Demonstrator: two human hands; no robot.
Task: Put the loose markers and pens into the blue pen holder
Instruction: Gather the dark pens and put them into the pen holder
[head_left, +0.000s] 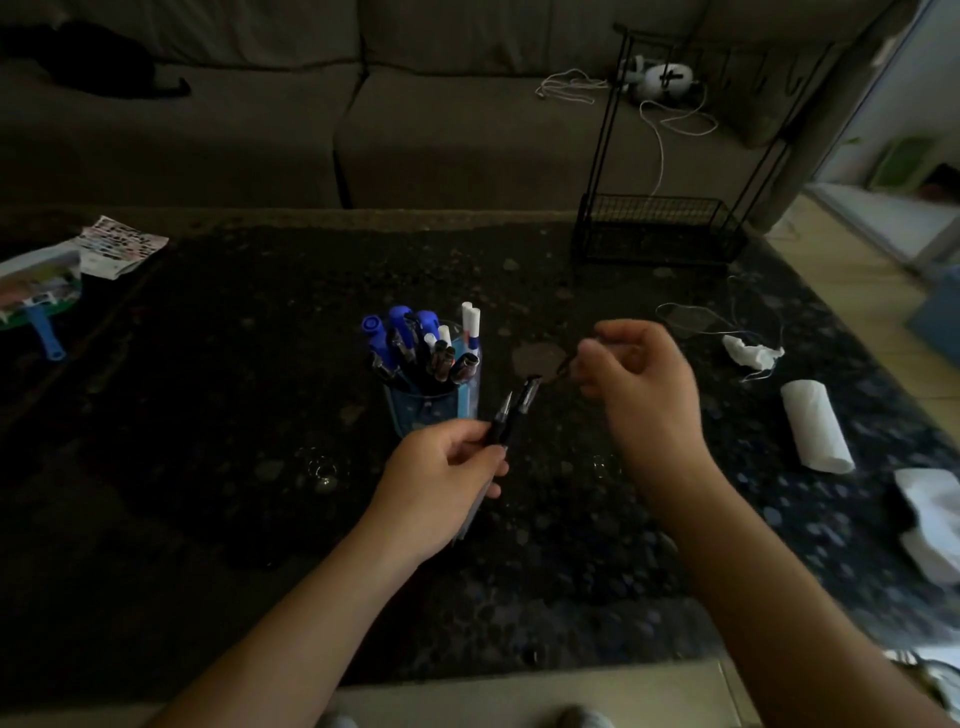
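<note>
The blue pen holder (415, 410) stands upright at the middle of the dark table, packed with several blue markers, white markers and dark pens. Just in front of it and to its right, my left hand (441, 483) is shut on two dark pens (519, 402), whose ends point up and to the right. My right hand (639, 379) hovers to the right of the holder with curled fingers. Its fingertips pinch a thin dark pen (561, 368), blurred, close to the ends of the other two.
A black wire rack (660, 234) stands at the back right. A white roll (815, 426), crumpled tissue (753, 353), a thin cord and white cloth (930, 525) lie on the right. Printed packets and a blue-handled item (47, 291) sit far left. A sofa runs behind the table.
</note>
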